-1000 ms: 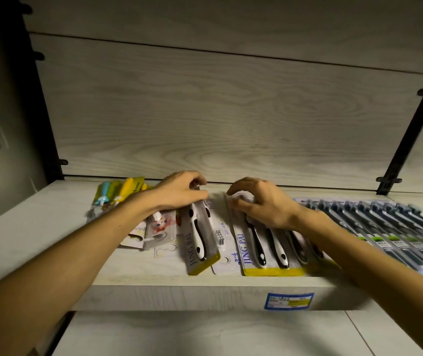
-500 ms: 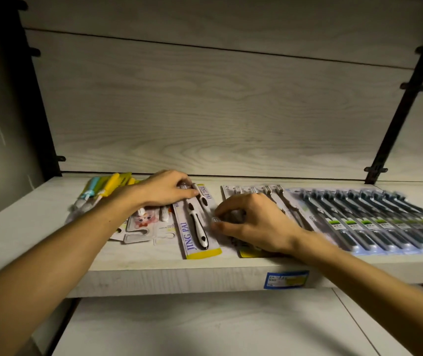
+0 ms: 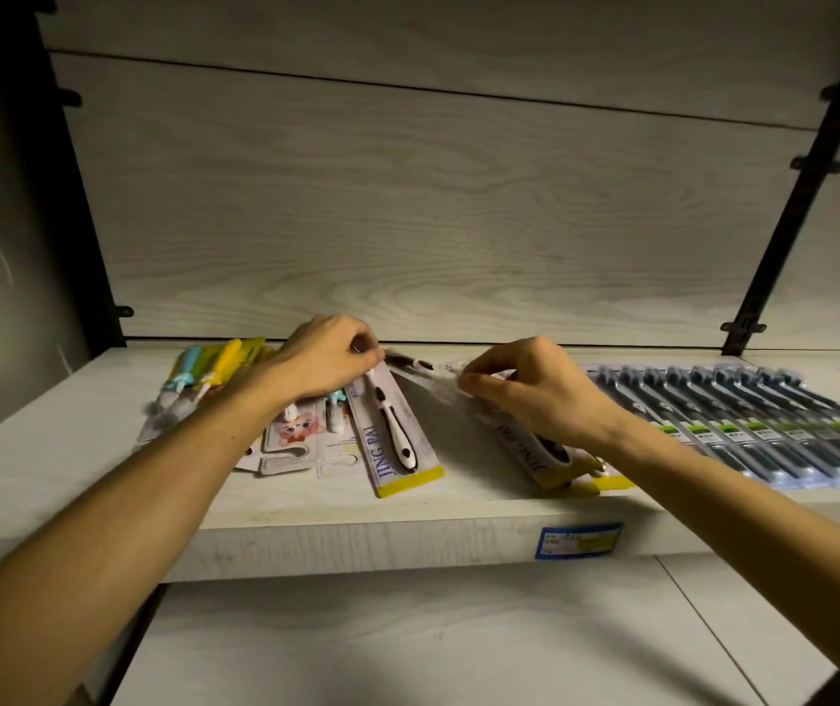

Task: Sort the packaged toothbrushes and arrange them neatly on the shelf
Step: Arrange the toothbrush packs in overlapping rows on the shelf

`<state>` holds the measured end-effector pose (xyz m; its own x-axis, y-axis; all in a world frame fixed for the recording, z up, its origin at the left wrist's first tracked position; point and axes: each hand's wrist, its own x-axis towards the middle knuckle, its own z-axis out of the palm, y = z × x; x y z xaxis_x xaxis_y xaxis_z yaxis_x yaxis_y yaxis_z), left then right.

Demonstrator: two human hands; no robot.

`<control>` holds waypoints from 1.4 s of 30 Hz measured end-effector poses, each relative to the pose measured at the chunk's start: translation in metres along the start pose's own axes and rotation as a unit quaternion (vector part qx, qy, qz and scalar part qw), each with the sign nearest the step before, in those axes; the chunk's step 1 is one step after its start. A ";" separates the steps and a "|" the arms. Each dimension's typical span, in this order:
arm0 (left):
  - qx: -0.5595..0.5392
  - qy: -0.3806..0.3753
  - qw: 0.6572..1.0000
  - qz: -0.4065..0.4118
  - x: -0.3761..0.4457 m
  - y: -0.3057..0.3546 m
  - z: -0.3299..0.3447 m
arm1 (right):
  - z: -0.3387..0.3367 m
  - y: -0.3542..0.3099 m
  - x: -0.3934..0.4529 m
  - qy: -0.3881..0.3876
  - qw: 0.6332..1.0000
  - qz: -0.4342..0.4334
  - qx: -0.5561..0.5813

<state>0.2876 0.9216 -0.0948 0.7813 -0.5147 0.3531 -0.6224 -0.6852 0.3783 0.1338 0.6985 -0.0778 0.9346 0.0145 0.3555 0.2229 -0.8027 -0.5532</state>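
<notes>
Yellow-edged toothbrush pack (image 3: 397, 440) — under left hand (image 3: 323, 361).

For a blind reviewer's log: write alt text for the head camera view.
Two bare hands sort packaged toothbrushes on a pale wooden shelf: the left hand pinches the top of a yellow-edged JING PAI pack, while the right hand grips another such pack, tilted. Children's colourful packs lie at left; a neat row of dark toothbrush packs fills the right.

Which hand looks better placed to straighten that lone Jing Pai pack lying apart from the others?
The left hand, probably: its fingers already rest on the top end of the lone Jing Pai pack. The right hand is busy gripping the stacked packs.
</notes>
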 end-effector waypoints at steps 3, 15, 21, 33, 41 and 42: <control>-0.002 -0.024 1.000 -0.017 0.001 0.001 -0.004 | 0.002 0.004 -0.004 0.042 0.999 -0.014 -0.014; -0.029 -0.012 0.999 -0.029 -0.002 0.009 -0.016 | -0.054 0.022 0.009 0.082 0.938 0.093 0.325; -0.099 0.054 0.994 -0.002 -0.001 0.015 -0.015 | -0.078 0.048 0.028 0.106 0.867 0.155 0.461; -0.170 0.178 0.969 -0.012 0.006 0.015 -0.008 | -0.029 0.052 0.089 0.066 0.891 0.178 0.412; -0.142 0.174 0.974 -0.008 0.000 0.021 -0.003 | 0.020 0.012 0.099 0.025 0.934 0.146 0.326; -0.127 0.165 0.978 -0.007 0.000 0.022 -0.001 | 0.023 0.011 0.097 0.028 0.955 0.134 0.263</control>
<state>0.2737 0.9076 -0.0856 0.7587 -0.2830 0.5868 -0.6354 -0.5201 0.5708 0.2335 0.7048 -0.0667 0.9646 -0.1935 0.1792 0.0993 -0.3630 -0.9265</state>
